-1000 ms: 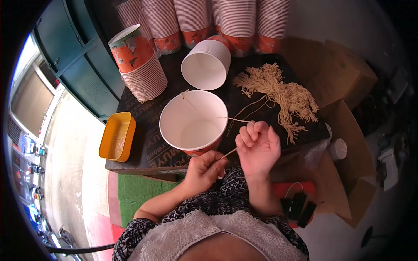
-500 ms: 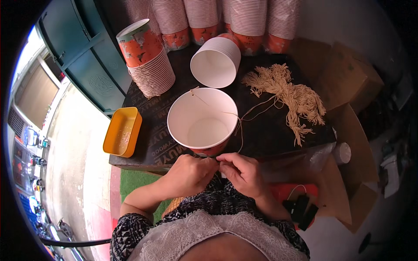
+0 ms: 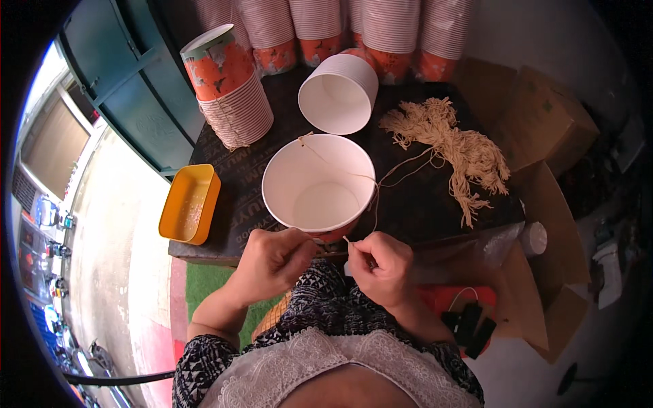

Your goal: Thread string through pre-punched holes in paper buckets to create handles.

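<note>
A white paper bucket point(image 3: 317, 163) with an orange outside stands upright at the table's near edge, its mouth facing me. A thin beige string point(image 3: 375, 204) is fixed at its far rim, runs through the inside and passes the right rim down to my hands. My right hand point(image 3: 382, 267) pinches this string just in front of the bucket, a short end sticking out between the fingertips. Closed at the near rim, my left hand point(image 3: 275, 262) hides whatever its fingers hold. A bundle of cut strings point(image 3: 469, 153) lies to the right, with one strand trailing toward the bucket.
Behind lies another paper bucket point(image 3: 337, 95) on its side. A bucket stack point(image 3: 235, 102) leans at the left, and wrapped stacks point(image 3: 388, 30) line the back. A yellow tub point(image 3: 190, 204) sits at the left edge. Cardboard boxes point(image 3: 544, 129) stand right of the table point(image 3: 422, 204).
My hands have moved apart: the left went left and slightly up to the near rim, the right shifted slightly right with the string. The bucket has barely moved.
</note>
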Motion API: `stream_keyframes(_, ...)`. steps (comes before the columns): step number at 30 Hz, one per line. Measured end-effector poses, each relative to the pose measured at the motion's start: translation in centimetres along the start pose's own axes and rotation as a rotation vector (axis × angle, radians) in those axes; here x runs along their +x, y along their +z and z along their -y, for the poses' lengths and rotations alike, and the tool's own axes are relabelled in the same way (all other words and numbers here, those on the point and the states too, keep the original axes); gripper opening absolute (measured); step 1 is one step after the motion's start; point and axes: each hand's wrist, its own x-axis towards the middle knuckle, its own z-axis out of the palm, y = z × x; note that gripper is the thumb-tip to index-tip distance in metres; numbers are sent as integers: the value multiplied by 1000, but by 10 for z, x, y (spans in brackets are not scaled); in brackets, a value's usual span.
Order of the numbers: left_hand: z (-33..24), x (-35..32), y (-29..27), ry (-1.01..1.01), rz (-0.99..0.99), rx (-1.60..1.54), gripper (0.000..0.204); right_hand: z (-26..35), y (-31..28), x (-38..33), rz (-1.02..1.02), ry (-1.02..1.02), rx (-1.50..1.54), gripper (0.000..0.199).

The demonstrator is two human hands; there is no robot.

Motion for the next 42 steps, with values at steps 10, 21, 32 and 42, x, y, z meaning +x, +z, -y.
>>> stream_keyframes(10,4,-5,-10,-2,5,31,12,-6,18,0,-86,-109,-144,19)
stream_keyframes(21,12,-6,-6,-8,-42,-21,13,-8,24,1,-84,-134,-183,19)
stream_keyframes(32,-10,53,-34,356,-25,273,22,-12,31,8,-114,-170,-196,18)
stream_keyframes(42,6,93,-29,325,616,215,28,-14,29,10,-107,-162,-189,17)
